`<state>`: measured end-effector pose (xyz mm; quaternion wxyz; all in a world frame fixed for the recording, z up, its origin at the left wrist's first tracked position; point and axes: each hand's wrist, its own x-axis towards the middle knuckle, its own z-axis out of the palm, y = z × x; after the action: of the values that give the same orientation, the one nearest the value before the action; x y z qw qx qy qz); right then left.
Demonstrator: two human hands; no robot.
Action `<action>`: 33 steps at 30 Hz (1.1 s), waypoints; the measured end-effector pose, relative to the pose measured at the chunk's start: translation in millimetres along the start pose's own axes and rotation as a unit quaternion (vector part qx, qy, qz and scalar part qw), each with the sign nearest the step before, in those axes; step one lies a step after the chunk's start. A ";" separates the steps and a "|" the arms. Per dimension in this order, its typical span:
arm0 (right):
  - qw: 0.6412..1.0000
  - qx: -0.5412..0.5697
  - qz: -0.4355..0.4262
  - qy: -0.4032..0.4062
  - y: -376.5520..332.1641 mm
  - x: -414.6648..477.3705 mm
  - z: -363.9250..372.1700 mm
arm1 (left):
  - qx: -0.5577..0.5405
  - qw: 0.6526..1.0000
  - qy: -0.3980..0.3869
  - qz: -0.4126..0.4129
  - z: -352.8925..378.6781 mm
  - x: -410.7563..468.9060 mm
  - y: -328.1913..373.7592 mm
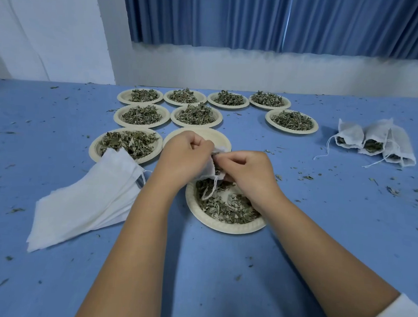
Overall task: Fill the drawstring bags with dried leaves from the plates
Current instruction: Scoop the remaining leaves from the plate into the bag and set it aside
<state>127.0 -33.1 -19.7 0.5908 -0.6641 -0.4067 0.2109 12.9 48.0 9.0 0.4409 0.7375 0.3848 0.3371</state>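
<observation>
My left hand (182,154) grips the mouth of a small white drawstring bag (211,169), held just above a cream plate (225,227) of dried leaves. My right hand (248,171) pinches the bag's other edge, fingers closed with bits of leaf at the opening. The bag's string dangles onto the leaves. Most of the bag is hidden between my hands. Behind them sits an empty cream plate (211,133).
Several plates heaped with dried leaves (141,115) stand in rows at the back. A stack of flat white bags (86,199) lies left of my arms. Three filled bags (374,142) lie at the right. Leaf crumbs scatter over the blue tablecloth.
</observation>
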 end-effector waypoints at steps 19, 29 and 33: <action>0.997 -0.059 -0.009 0.048 -2.4 7.5 11.9 | 0.020 0.991 -0.073 0.113 -4.1 -3.3 -4.8; 0.990 -0.095 0.018 -0.104 -10.5 11.1 -8.7 | 0.042 0.993 0.056 0.090 -23.6 5.7 -15.4; 0.909 -0.316 -0.030 -0.271 -3.3 8.3 -20.7 | 0.011 0.990 0.097 0.099 -35.4 4.1 -15.8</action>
<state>146.6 -39.4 -10.5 0.2232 -0.7211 -0.6160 0.2251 -19.0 70.4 8.9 0.3582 0.7403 0.3547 0.4448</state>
